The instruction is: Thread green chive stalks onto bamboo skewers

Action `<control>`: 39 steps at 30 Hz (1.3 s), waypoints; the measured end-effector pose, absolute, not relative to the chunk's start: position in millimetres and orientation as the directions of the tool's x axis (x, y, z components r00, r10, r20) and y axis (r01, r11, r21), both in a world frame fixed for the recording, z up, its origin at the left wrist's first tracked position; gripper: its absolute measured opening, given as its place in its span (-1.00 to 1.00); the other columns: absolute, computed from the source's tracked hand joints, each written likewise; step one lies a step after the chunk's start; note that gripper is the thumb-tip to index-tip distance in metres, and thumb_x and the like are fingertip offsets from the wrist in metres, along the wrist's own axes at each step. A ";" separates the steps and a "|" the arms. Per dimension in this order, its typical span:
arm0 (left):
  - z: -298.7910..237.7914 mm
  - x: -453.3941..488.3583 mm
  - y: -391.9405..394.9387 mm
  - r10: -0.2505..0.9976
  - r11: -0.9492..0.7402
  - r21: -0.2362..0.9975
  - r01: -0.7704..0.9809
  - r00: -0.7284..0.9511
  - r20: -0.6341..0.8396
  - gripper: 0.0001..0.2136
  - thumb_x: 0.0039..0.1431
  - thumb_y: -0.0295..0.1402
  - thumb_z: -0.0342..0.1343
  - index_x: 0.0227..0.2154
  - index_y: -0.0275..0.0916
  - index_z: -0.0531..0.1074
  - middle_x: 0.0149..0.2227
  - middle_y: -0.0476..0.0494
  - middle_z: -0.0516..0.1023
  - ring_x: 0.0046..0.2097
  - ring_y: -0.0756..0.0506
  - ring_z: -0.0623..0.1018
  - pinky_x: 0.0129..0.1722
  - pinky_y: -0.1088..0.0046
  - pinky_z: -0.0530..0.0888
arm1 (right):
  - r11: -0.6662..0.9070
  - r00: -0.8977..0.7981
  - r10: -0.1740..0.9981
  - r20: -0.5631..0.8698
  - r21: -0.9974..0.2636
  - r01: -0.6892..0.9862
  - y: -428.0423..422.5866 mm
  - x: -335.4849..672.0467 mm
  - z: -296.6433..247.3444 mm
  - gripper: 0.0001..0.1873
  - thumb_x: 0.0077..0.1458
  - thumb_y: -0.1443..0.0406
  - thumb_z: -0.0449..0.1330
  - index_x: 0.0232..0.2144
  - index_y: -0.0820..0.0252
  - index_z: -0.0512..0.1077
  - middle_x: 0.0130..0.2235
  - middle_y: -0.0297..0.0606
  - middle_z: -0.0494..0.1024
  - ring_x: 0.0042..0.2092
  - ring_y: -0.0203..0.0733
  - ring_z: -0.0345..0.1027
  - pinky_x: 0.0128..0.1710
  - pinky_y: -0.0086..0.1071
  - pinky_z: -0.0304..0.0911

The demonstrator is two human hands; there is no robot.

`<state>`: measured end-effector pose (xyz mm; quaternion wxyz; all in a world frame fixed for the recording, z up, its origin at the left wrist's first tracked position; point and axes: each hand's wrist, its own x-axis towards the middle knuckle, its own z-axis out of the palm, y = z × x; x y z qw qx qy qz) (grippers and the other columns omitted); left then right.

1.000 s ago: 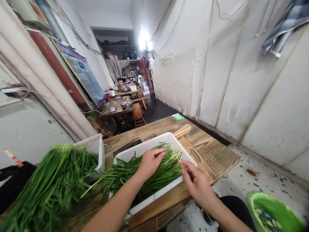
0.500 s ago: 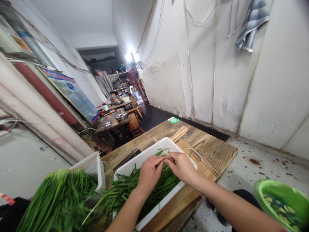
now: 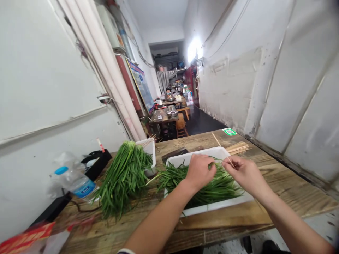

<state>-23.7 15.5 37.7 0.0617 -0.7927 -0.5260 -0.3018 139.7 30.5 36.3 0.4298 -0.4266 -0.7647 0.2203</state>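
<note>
A white rectangular tray [image 3: 212,206] on the wooden table [image 3: 288,190] holds a pile of green chives [image 3: 212,188]. My left hand [image 3: 199,170] is closed over chive leaves at the tray's middle. My right hand [image 3: 245,173] pinches a thin bamboo skewer [image 3: 221,148] that points up and away from me, just right of the left hand. The two hands are a short gap apart above the chives.
A big bundle of chives [image 3: 123,174] lies left of the tray, partly against a small white bin [image 3: 149,150]. A plastic water bottle [image 3: 75,181] lies at the left by the wall. Loose skewers [image 3: 237,147] and a green sticker [image 3: 229,132] are at the table's far right.
The camera has swung left and down, showing the left wall and bottle. My right hand has drawn back from the left hand with the skewer; the left hand stays on the chives.
</note>
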 end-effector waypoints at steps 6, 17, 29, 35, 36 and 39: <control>78.0 -74.0 -5.2 0.876 -0.252 -0.051 0.966 0.251 0.413 -0.87 0.03 -0.48 0.05 -0.50 -0.25 0.50 -0.39 -0.23 0.55 -0.19 -0.20 0.48 -0.01 0.12 0.14 | 0.546 -0.208 0.837 0.506 -0.762 0.347 27.7 147.1 60.0 -0.76 0.05 0.20 0.11 -0.53 0.23 0.42 -0.59 -0.37 0.35 -0.55 -0.31 0.18 -0.53 -0.47 0.10; 95.6 -51.2 -4.9 0.869 -0.375 0.338 0.863 0.201 0.452 -0.71 0.17 -0.34 -0.07 -0.19 -0.25 0.52 -0.14 -0.25 0.57 -0.06 -0.18 0.50 0.00 0.27 0.30 | 0.496 -0.234 0.868 0.438 -0.792 0.355 22.1 146.6 22.5 -0.77 0.08 0.26 0.10 -0.54 0.26 0.44 -0.60 -0.42 0.30 -0.53 -0.34 0.15 -0.50 -0.51 0.09; 29.1 -1.3 18.4 0.969 -0.170 0.922 0.349 0.229 0.092 -0.83 0.00 -0.34 0.10 -0.53 -0.27 0.55 -0.58 -0.05 0.52 -0.48 -0.03 0.46 -0.38 0.46 0.36 | 0.374 -0.098 0.925 0.367 -0.837 0.399 20.5 162.1 1.9 -0.77 0.05 0.26 0.12 -0.47 0.30 0.49 -0.63 -0.42 0.30 -0.57 -0.35 0.12 -0.55 -0.50 0.07; 37.3 -16.4 35.7 0.998 0.018 0.997 0.076 -0.055 -0.014 -0.79 -0.18 -0.31 0.26 -0.44 -0.32 0.56 -0.48 -0.11 0.57 -0.48 0.00 0.46 -0.43 0.50 0.35 | 0.379 -0.181 0.924 0.338 -0.873 0.307 -11.8 154.4 1.2 -0.58 0.25 0.26 -0.13 -0.01 0.32 0.38 -0.64 -0.44 0.27 -0.61 -0.33 0.17 -0.54 -0.47 0.17; 35.3 -19.1 38.4 0.996 0.042 0.999 0.017 -0.076 -0.041 -0.75 -0.23 -0.30 0.29 -0.44 -0.33 0.56 -0.45 -0.13 0.57 -0.48 0.01 0.46 -0.44 0.50 0.35 | 0.391 -0.200 0.918 0.343 -0.869 0.303 -17.2 153.1 -1.0 -0.59 0.23 0.26 -0.11 -0.02 0.31 0.39 -0.62 -0.42 0.30 -0.59 -0.32 0.20 -0.52 -0.47 0.20; 26.1 -23.8 42.9 0.992 0.120 0.984 -0.131 -0.033 -0.126 -0.68 -0.30 -0.27 0.35 -0.42 -0.34 0.56 -0.42 -0.15 0.57 -0.50 0.06 0.42 -0.46 0.51 0.35 | 0.451 -0.135 0.891 0.434 -0.806 0.383 -25.9 150.8 -4.9 -0.63 0.17 0.29 -0.04 -0.07 0.27 0.45 -0.49 -0.27 0.44 -0.44 -0.22 0.34 -0.40 -0.41 0.29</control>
